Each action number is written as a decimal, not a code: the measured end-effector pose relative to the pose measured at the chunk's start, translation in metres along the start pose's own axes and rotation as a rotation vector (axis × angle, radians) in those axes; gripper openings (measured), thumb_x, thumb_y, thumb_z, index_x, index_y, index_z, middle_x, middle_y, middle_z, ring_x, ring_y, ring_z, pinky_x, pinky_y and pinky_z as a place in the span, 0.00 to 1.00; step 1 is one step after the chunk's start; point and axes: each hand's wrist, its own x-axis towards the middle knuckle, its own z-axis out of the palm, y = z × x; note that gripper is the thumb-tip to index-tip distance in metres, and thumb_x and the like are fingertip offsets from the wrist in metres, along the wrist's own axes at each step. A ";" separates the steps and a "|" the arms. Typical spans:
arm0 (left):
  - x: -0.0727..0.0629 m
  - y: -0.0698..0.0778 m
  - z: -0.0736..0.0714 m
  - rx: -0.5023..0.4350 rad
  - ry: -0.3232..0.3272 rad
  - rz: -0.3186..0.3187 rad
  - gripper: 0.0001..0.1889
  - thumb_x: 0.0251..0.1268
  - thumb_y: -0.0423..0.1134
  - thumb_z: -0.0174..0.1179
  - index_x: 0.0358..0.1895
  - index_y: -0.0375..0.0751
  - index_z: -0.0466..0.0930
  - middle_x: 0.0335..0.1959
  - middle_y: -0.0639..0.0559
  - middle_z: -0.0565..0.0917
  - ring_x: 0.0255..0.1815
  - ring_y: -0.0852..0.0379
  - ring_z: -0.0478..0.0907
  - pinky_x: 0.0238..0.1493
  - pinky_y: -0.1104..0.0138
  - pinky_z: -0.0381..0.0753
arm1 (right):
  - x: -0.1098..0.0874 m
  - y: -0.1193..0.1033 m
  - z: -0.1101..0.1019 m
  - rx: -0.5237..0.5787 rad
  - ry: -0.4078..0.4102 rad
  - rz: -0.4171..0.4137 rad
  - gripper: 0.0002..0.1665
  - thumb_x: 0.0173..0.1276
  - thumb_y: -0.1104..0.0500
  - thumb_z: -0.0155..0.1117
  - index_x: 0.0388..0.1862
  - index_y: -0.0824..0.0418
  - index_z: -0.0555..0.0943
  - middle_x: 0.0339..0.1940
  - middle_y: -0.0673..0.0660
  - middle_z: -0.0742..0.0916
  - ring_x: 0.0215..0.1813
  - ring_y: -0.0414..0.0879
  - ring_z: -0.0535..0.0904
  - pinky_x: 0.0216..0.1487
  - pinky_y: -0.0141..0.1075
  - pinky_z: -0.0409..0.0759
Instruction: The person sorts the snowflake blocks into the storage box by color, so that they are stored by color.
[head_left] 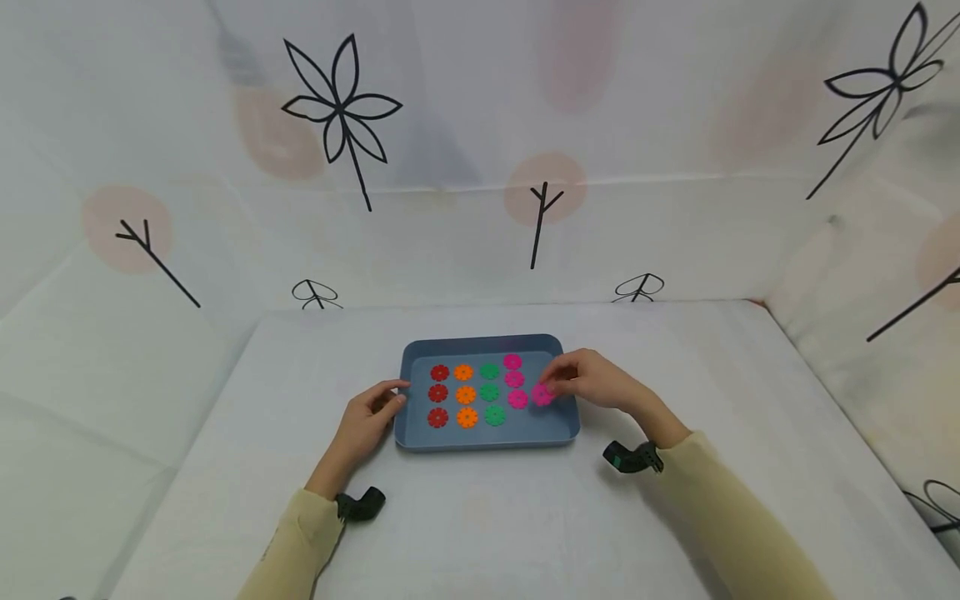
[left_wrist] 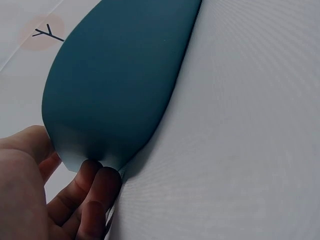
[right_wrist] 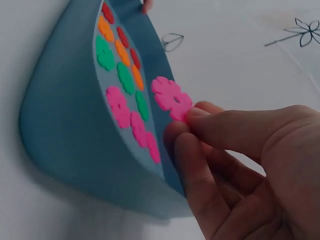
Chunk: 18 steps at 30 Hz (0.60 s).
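Observation:
A blue-grey tray lies on the white cloth, with flower-shaped plastic discs in colour columns: red, orange, green and pink. My right hand pinches another pink flower disc by its edge between thumb and fingertips, above the tray's right side. In the right wrist view this disc is tilted and apart from the others. My left hand holds the tray's left end; in the left wrist view, curled fingers touch its outer wall.
White cloth covers the surface around the tray. Behind and at both sides hangs patterned fabric with black plant drawings. Each wrist wears a small black camera, one by the left sleeve and one by the right sleeve.

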 end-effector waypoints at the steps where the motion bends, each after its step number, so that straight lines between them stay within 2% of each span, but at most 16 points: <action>1: 0.000 0.000 0.000 -0.002 -0.002 -0.002 0.14 0.73 0.42 0.60 0.57 0.45 0.83 0.35 0.49 0.79 0.31 0.54 0.74 0.32 0.69 0.75 | 0.002 -0.002 0.001 -0.016 -0.019 -0.008 0.10 0.69 0.68 0.63 0.47 0.64 0.86 0.41 0.55 0.87 0.43 0.48 0.83 0.46 0.38 0.82; 2: 0.001 -0.006 0.001 -0.005 -0.001 0.003 0.14 0.73 0.44 0.60 0.57 0.46 0.83 0.35 0.50 0.79 0.31 0.54 0.74 0.32 0.69 0.75 | 0.004 -0.004 0.003 -0.041 -0.032 -0.016 0.09 0.69 0.68 0.63 0.46 0.63 0.86 0.40 0.54 0.88 0.41 0.48 0.82 0.45 0.38 0.81; 8: 0.000 -0.006 0.002 -0.007 0.003 0.010 0.14 0.73 0.44 0.60 0.57 0.46 0.83 0.34 0.51 0.79 0.31 0.54 0.74 0.31 0.68 0.74 | 0.018 -0.015 0.007 -0.164 -0.085 -0.036 0.07 0.67 0.65 0.66 0.41 0.60 0.87 0.32 0.49 0.86 0.34 0.44 0.79 0.38 0.37 0.77; 13: 0.000 -0.007 0.002 -0.003 0.009 0.009 0.14 0.73 0.44 0.60 0.56 0.47 0.83 0.34 0.51 0.79 0.31 0.54 0.74 0.32 0.68 0.74 | 0.033 -0.016 0.010 -0.157 -0.135 -0.037 0.07 0.68 0.65 0.65 0.42 0.60 0.88 0.32 0.49 0.86 0.33 0.44 0.79 0.38 0.38 0.78; 18: 0.001 -0.007 0.001 -0.007 0.007 0.002 0.14 0.73 0.44 0.60 0.57 0.47 0.83 0.35 0.50 0.79 0.32 0.53 0.74 0.32 0.68 0.74 | 0.041 -0.012 0.011 -0.146 -0.130 -0.020 0.08 0.68 0.66 0.65 0.40 0.58 0.88 0.32 0.49 0.87 0.34 0.45 0.79 0.39 0.38 0.77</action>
